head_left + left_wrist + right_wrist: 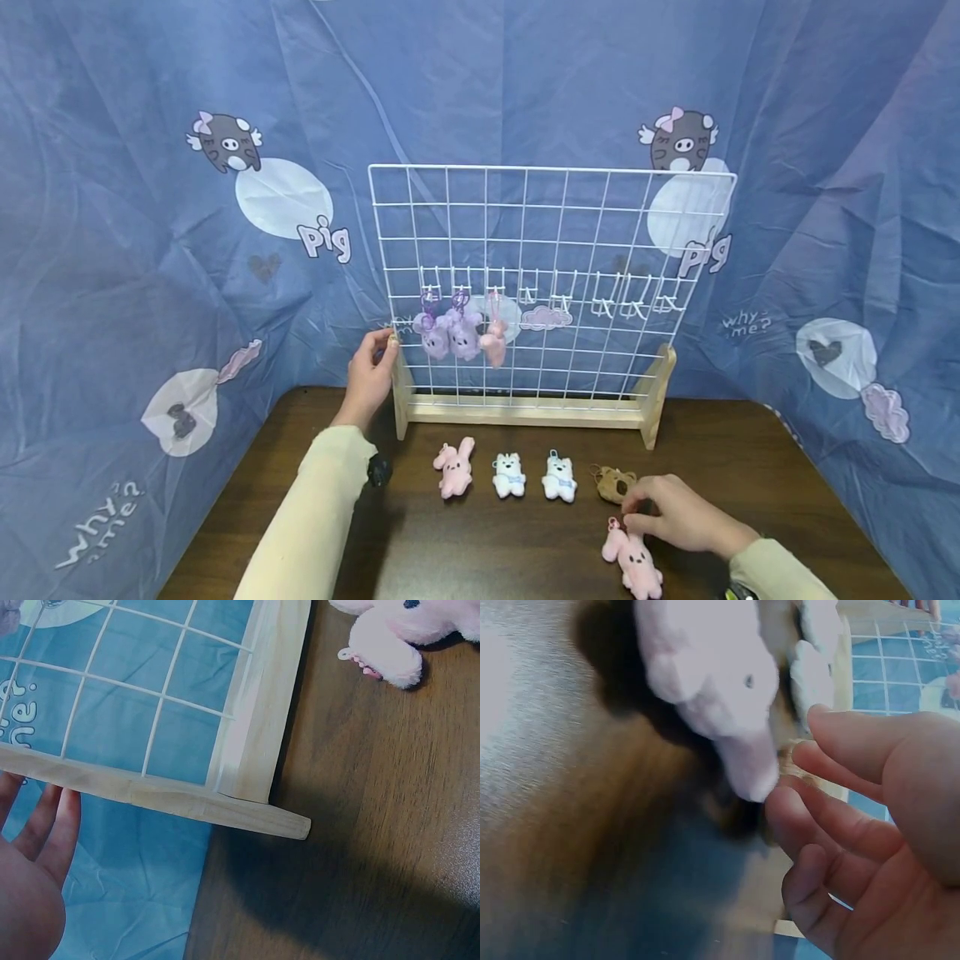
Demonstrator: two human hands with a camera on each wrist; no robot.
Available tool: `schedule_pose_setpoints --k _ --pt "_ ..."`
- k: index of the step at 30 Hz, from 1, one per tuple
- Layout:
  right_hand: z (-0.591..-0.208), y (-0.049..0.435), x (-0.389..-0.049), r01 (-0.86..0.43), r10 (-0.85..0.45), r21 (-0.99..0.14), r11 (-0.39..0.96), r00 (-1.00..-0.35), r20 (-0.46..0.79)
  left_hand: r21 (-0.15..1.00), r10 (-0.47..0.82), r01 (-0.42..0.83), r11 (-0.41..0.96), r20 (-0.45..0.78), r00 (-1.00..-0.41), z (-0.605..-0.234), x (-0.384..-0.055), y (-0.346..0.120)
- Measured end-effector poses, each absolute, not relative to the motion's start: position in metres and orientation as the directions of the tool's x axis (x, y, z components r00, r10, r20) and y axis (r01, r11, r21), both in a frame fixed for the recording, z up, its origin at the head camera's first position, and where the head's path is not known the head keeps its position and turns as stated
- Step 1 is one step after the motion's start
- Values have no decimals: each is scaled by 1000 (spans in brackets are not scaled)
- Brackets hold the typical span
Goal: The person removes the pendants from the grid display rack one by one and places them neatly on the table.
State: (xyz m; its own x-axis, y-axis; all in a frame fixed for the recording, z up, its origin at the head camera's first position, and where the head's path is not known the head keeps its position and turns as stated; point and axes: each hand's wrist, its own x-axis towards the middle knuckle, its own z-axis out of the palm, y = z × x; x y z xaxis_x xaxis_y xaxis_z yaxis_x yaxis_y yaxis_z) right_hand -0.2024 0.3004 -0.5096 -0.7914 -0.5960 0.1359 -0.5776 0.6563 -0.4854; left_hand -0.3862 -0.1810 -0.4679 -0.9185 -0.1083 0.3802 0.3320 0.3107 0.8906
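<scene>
My left hand (371,371) grips the left wooden upright (401,379) of a white wire grid rack (525,204), with its fingertips on the wood's edge. Low at the right, my right hand (678,512) hovers over a pink plush bunny keychain (639,571). Its fingers are loosely bent, with thumb apart, and one fingertip is right at an ear (754,776) of the bunny in the right wrist view. Just behind these fingers lies a brown plush bear keychain (613,483), partly covered by the hand.
Two purple plush keychains (463,333) and a pink one (493,343) hang from hooks on the grid. Several bare hooks (633,308) continue rightward. Another pink bunny (454,468) and two white plush bears (558,477) lie on the brown table (450,550). A blue printed cloth (525,83) surrounds it.
</scene>
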Motion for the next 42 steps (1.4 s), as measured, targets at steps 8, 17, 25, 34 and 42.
schedule_pose_setpoints --k 8,17,25,34,42 --pt "-504 296 -209 -580 -499 -438 687 -815 296 888 -113 326 326 379 -918 -468 -387 -180" --pt "-498 267 -226 -513 -348 -459 725 -849 398 887 -112 325 328 379 -919 -470 -385 -178" --pt "-475 231 -245 -473 -282 -491 732 -866 414 872 -110 347 347 405 -908 -471 -385 -179" --pt "-451 189 -266 -448 -234 -565 693 -880 412 869 -104 341 359 400 -911 -469 -383 -179" --pt "-433 157 -287 -449 -196 -644 620 -883 426 867 -119 340 366 405 -906 -466 -381 -180"
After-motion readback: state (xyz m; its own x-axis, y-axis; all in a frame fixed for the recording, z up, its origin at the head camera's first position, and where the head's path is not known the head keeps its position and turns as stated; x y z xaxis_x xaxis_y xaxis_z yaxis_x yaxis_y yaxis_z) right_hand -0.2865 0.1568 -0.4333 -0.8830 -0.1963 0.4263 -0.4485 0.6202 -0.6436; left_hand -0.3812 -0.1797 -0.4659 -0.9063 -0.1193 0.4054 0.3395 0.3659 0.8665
